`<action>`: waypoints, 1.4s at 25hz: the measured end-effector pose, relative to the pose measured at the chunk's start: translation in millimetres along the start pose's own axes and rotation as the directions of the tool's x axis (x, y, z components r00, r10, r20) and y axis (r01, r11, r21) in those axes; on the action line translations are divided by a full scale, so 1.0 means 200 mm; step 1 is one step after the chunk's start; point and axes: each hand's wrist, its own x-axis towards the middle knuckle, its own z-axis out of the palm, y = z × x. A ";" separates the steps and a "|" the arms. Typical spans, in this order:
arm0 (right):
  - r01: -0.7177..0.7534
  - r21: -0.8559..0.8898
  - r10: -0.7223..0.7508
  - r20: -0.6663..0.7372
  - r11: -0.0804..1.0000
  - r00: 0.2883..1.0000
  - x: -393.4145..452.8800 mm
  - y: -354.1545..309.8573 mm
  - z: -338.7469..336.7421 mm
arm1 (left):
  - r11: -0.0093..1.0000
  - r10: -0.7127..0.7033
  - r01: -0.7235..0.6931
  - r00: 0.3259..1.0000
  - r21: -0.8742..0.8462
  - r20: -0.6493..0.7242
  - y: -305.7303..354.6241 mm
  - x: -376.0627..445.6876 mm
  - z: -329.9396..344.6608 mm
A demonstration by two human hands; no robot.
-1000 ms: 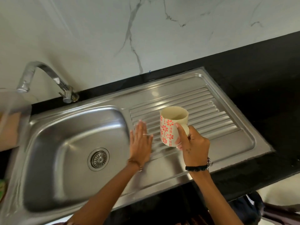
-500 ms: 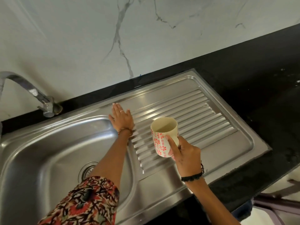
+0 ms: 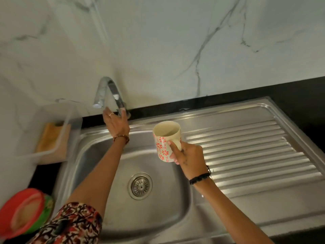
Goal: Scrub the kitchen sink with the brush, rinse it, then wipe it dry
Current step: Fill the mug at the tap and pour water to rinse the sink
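**A:** Where's the sink in all this?

**B:** The sink sits right below the camera, its bowl bare steel with the drain near the middle and the ribbed draining board running off to the right. No brush shows anywhere in view.

**A:** And the hands?

**B:** The right hand holds a flowered mug upright over the bowl's right side, fingers curled through the handle and the thumb pressed on the mug's wall. The left hand is up at the foot of the tap, fingers fairly straight and laid against it. Motion blur makes it hard to say whether they grip the lever or only touch it.

**A:** So it looks like the rinsing step?

**B:** Probably. To do it well, I'd open the tap gently so the stream doesn't splash over the black counter, bring the mug under the spout before filling it, then pour along the bowl's walls and down the board's ribs so water runs toward the drain.

**A:** Anything nearby to mind?

**B:** A clear plastic tub stands just left of the sink, and a red-lidded container sits at the lower left. Keep the pour away from both.
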 end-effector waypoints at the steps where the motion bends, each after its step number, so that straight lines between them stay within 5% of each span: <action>1: 0.021 0.004 -0.021 0.048 1.000 0.999 0.04 -0.05 0.05 | 1.000 -0.021 0.022 0.998 -0.014 0.051 0.02 0.10 -0.02; 4: 0.020 -0.001 -0.019 0.176 1.000 0.984 0.15 -0.15 0.20 | 0.992 -0.119 0.101 0.942 0.072 0.313 -0.01 0.35 -0.03; 9: -0.067 0.068 0.044 0.293 0.995 0.955 0.27 -0.24 0.39 | 0.955 -0.213 0.288 0.841 -0.078 0.497 -0.26 0.57 0.03; 13: -0.063 0.048 0.044 0.329 0.997 0.943 0.30 -0.28 0.47 | 0.989 -0.108 0.147 0.808 -0.019 0.579 -0.43 0.61 0.05; 19: -0.026 0.073 -0.001 0.357 0.997 0.934 0.30 -0.28 0.56 | 0.950 -0.009 0.199 0.790 -0.242 0.613 -0.45 0.49 0.01; 29: -0.059 0.058 0.031 0.398 0.997 0.917 0.30 -0.26 0.61 | 0.942 -0.087 0.255 0.815 -0.219 0.573 -0.44 0.43 0.01; 35: -0.063 0.066 0.030 0.417 0.996 0.909 0.29 -0.27 0.61 | 0.901 -0.249 0.395 0.811 -0.180 0.529 -0.41 0.39 0.00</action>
